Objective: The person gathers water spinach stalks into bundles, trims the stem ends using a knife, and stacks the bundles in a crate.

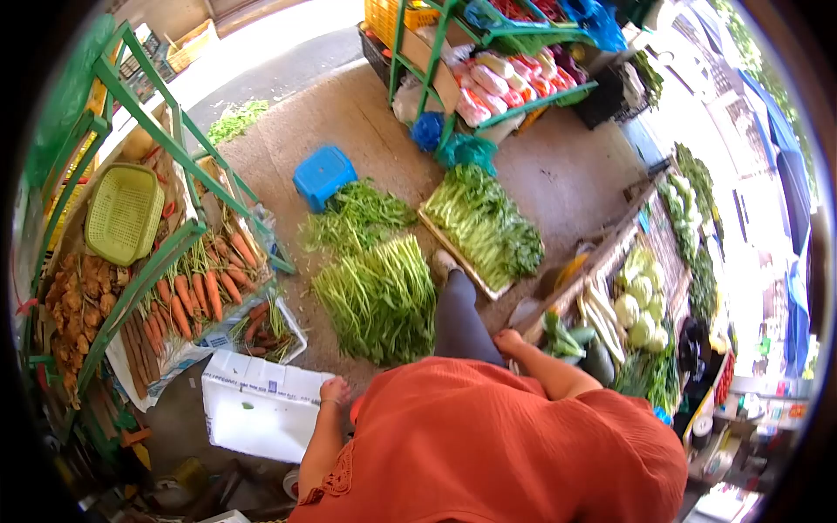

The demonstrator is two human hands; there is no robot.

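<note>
My left hand (334,390) is closed on the upper right corner of a white foam box (261,422), whose inside faces me with a small green leaf scrap in it. My right hand (508,343) is beside my right thigh, close to the wooden edge of the vegetable stand; its fingers are too small to make out. On the floor ahead lies a big heap of long-stemmed greens (377,299), with looser greens (359,213) behind it. A shallow crate of leafy lettuce (485,225) sits by my forward shoe (445,264).
A blue plastic stool (323,177) stands behind the greens. At left, a green-framed rack bears carrots (199,295), ginger (81,292) and a yellow-green basket (124,214). The right stand holds cabbages (641,296) and cucumber-like vegetables (598,361). A green shelf (523,111) with packed produce is at the back.
</note>
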